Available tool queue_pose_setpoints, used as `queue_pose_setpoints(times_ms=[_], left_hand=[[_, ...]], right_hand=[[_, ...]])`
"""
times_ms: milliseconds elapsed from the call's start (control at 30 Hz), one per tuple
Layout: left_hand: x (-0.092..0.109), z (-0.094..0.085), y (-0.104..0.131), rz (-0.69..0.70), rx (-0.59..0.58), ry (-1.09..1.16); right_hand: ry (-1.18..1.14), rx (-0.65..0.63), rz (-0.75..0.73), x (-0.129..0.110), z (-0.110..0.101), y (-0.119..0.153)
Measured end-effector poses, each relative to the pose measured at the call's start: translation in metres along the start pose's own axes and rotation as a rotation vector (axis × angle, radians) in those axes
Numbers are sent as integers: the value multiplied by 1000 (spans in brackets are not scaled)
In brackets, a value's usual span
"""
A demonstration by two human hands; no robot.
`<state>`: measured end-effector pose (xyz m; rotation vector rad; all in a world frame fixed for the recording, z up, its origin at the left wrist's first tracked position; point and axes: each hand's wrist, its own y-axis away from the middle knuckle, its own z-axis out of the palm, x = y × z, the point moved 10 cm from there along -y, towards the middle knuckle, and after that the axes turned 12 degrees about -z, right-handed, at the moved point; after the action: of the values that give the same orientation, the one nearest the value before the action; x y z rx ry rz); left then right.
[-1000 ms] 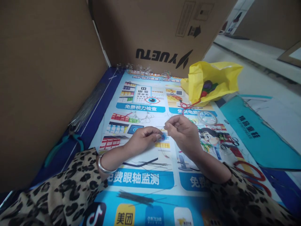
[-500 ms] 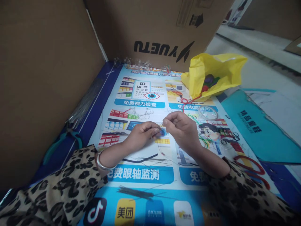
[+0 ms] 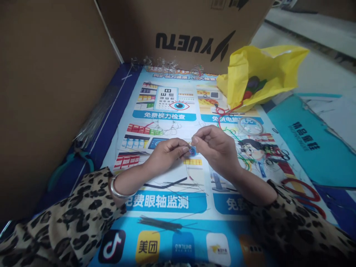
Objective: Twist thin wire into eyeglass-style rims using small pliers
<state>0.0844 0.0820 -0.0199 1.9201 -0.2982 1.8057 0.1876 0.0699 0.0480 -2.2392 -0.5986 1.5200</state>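
My left hand (image 3: 171, 154) is closed in a pinch, its thumb and forefinger pressed together over the poster. From these fingertips a thin wire (image 3: 188, 168) hangs down, with a reddish tint near its lower end. Close against them, my right hand (image 3: 213, 146) also pinches; the tiny piece between its thumb and forefinger is too small to make out. A small blue round spot (image 3: 193, 150) shows just beneath the fingertips, and I cannot tell whether it is held or printed. Below the hands lie loose dark thin strips (image 3: 169, 182) and a bundle of dark wires (image 3: 160, 223).
Cardboard walls (image 3: 191, 22) stand behind and at the left. A yellow bag (image 3: 269, 74) sits back right, near a tape roll (image 3: 250, 126). Red-handled scissors (image 3: 302, 189) lie right, teal-handled pliers (image 3: 73, 159) left, beside clear thin strands (image 3: 96, 118). A teal cardboard piece (image 3: 314, 148) lies farther right.
The view has tilted down slightly, so the background sits higher in the picture. Both hands keep their pinch, close together, with only small finger movement.
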Motion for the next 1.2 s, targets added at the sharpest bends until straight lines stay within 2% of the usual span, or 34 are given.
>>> queue_pose_setpoints(times_ms=[1200], left_hand=[[2,0,1,40,-9,24]], right_hand=[[-52,-19,-24,-1,4,1]])
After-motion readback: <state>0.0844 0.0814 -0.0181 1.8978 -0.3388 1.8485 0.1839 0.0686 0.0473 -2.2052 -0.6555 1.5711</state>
